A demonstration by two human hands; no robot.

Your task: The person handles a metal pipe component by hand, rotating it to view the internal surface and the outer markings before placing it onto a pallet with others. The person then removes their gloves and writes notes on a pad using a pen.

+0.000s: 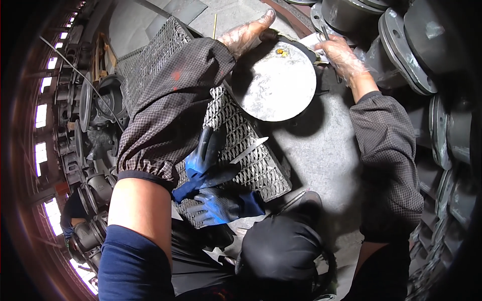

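Observation:
A round disc with a pale, smudged flat face (275, 83) lies tilted at the top centre, over a dark part whose shape is mostly hidden. A small orange-yellow blob (281, 51) sits near its far edge. My left hand (247, 36), in a clear plastic glove, lies along the disc's far left edge. Its thumb is stretched out; the other fingers are largely hidden. Beyond the right edge, my gloved right hand (344, 57) pinches a thin dark rod (326, 33), pen-like in shape. A white piece of paper or cloth (311, 41) shows beside those fingers.
Blue-and-black work gloves (217, 206) and a pale flat strip (249, 150) lie on a metal mesh platform (268, 173). Grey flanged castings (401, 47) crowd the right side, and more castings (100, 103) line the left. A person's arm (76, 220) shows at far left.

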